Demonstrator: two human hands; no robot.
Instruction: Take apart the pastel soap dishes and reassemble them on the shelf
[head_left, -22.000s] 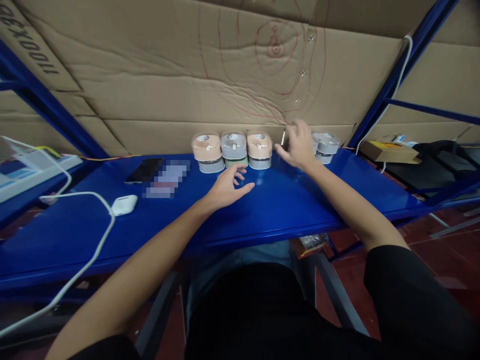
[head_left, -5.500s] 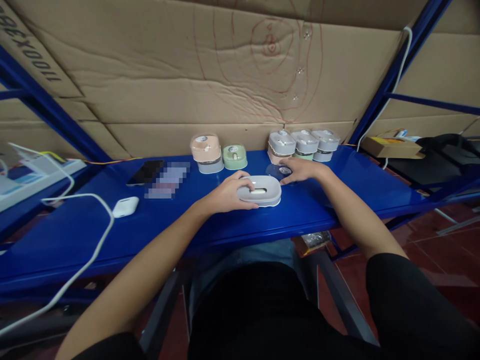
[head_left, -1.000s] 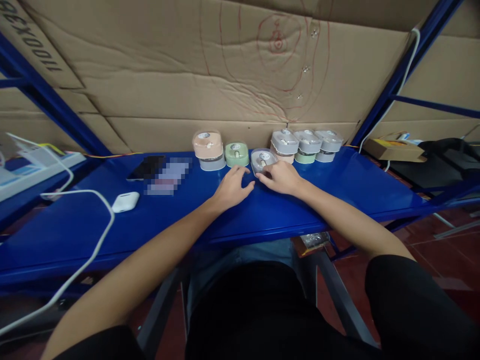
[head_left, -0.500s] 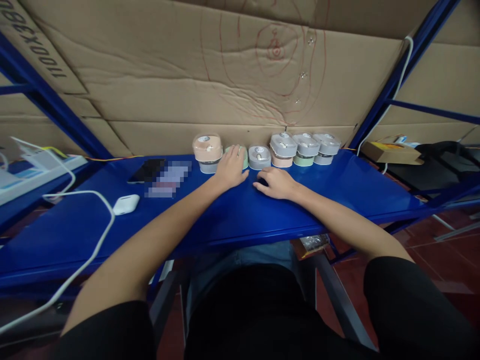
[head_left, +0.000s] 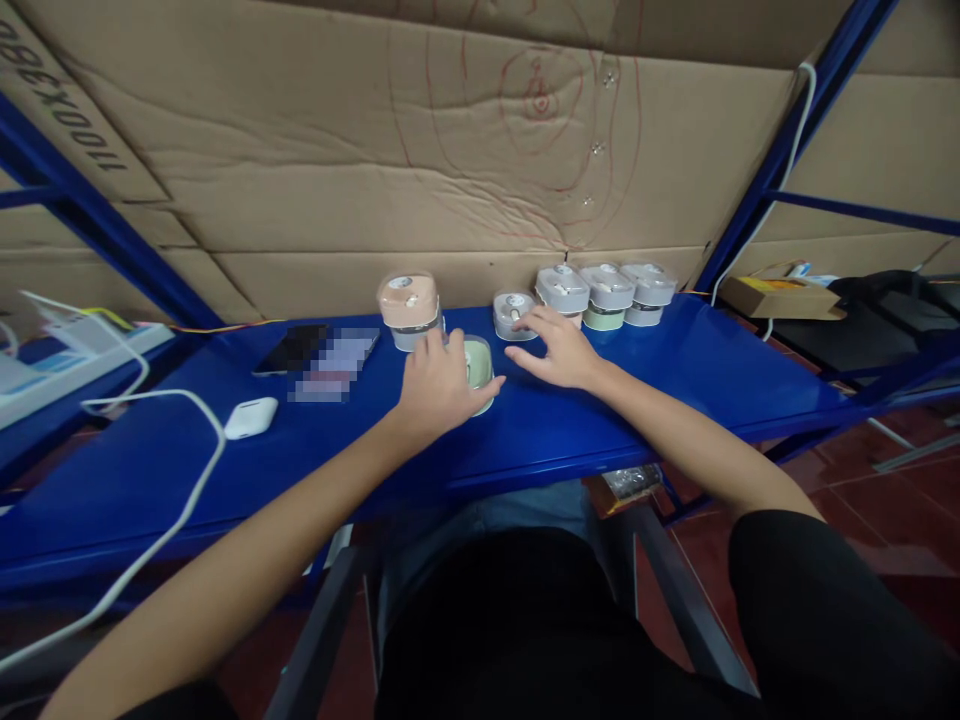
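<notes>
My left hand (head_left: 437,388) is wrapped over a small green lidded box (head_left: 480,364), gripping it near the middle of the blue table. My right hand (head_left: 562,350) is open, thumb and fingers apart, at the near side of a single grey lidded box (head_left: 508,318); whether the fingertips touch it I cannot tell. Behind my left hand stands a stack with a peach box (head_left: 409,298) over a grey one. To the right are stacks topped by grey boxes (head_left: 562,287), one with a green box (head_left: 604,318) underneath.
On the left of the blue table (head_left: 360,450) lie a dark phone (head_left: 289,348), a blurred-out item (head_left: 337,365) and a white earbud case (head_left: 251,418). A white cable (head_left: 199,480) loops over the left end. Cardboard (head_left: 315,200) walls the back, between blue posts (head_left: 814,120).
My left hand has drawn the green box from the back row toward me. My right hand has risen from the tabletop toward the single grey box, its fingers spreading.
</notes>
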